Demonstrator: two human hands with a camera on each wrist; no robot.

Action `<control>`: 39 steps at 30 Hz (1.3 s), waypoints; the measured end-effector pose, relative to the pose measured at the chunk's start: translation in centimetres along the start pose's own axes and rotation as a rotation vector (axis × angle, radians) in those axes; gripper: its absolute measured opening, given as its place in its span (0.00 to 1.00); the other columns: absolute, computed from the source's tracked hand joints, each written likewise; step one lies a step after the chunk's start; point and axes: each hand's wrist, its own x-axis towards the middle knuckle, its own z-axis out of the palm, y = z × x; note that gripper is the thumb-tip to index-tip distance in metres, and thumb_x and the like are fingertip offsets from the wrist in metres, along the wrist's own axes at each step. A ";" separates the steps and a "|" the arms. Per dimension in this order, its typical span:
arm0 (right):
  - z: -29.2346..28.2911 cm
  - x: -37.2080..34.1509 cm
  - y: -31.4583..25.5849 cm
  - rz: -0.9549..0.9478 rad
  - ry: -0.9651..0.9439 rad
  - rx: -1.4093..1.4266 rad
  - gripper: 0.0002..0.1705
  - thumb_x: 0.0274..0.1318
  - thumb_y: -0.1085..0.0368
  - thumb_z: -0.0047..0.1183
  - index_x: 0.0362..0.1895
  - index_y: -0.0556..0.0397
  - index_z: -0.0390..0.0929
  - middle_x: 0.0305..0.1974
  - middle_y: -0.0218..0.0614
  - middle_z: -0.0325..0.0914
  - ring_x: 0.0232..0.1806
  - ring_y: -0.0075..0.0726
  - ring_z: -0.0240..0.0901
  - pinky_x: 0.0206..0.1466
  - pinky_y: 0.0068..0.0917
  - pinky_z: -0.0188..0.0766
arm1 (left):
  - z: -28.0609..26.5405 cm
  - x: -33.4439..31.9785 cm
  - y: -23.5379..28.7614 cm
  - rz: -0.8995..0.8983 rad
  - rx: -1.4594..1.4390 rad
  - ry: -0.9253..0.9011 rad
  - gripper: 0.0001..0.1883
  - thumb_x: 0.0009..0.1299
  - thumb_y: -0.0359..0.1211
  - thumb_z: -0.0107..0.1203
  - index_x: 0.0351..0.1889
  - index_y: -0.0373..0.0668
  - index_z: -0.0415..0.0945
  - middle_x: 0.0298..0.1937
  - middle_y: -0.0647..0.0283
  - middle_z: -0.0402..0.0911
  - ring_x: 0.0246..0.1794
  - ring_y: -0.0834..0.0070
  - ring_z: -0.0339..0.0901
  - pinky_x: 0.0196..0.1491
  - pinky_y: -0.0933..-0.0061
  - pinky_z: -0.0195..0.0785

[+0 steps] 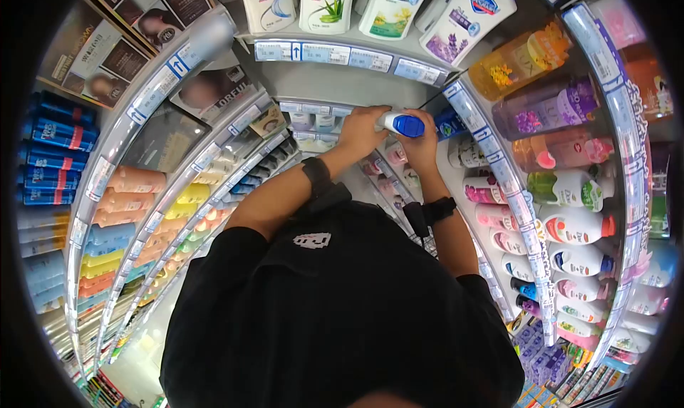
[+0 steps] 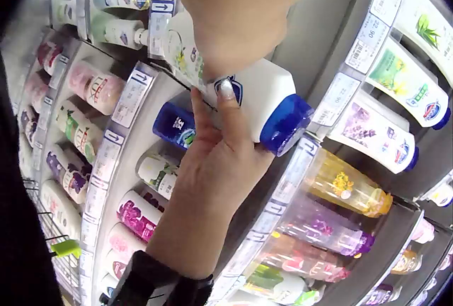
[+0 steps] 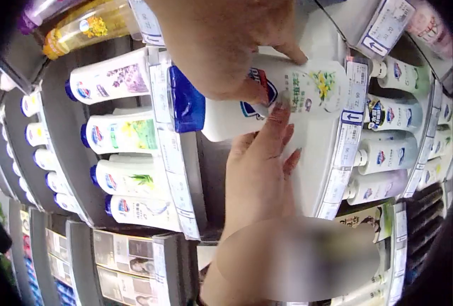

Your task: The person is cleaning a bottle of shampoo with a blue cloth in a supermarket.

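Both hands hold one white body wash bottle (image 3: 311, 90) with a blue cap (image 1: 408, 126) and a label with yellow flowers. In the head view the cap faces up toward me, and much of the bottle is hidden below it. My left hand (image 3: 258, 178) grips the side of the bottle, its thumb lying over the front label in the right wrist view. From the opposite side my right hand (image 2: 219, 161) grips it near the cap, thumb across the blue shield logo. The bottle is in front of a shelf, clear of the upright bottles above.
Upright white bottles (image 1: 326, 5) with blue caps stand on the shelf above. Yellow and purple shower gel bottles (image 1: 545, 112) line the right shelves. Hair dye boxes (image 1: 92, 52) and blue cans (image 1: 60, 137) fill the left side. Price-tag rails (image 1: 342, 54) edge the shelves.
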 end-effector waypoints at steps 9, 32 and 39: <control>-0.5 3.4 4.3 0.050 0.075 -0.060 0.27 0.27 0.80 0.60 0.41 0.52 0.74 0.41 0.38 0.74 0.43 0.41 0.72 0.47 0.30 0.68 | 2.0 4.4 -1.9 -0.052 -0.163 -0.149 0.28 0.57 0.35 0.57 0.58 0.44 0.65 0.50 0.52 0.74 0.40 0.60 0.76 0.43 0.66 0.69; 4.2 9.2 20.2 0.280 -0.185 -0.443 0.30 0.50 0.47 0.48 0.53 0.50 0.69 0.54 0.44 0.68 0.54 0.48 0.66 0.56 0.40 0.62 | -0.5 9.2 -6.8 -0.729 -0.598 -0.544 0.24 0.67 0.46 0.44 0.51 0.37 0.72 0.49 0.60 0.75 0.49 0.71 0.70 0.50 0.70 0.62; 5.7 8.4 18.8 0.541 -0.248 -0.321 0.28 0.49 0.48 0.49 0.51 0.51 0.70 0.52 0.45 0.70 0.51 0.49 0.68 0.54 0.39 0.64 | 2.4 11.4 -7.6 -0.472 -0.293 -0.521 0.22 0.67 0.44 0.45 0.51 0.36 0.70 0.50 0.55 0.74 0.50 0.67 0.69 0.52 0.68 0.61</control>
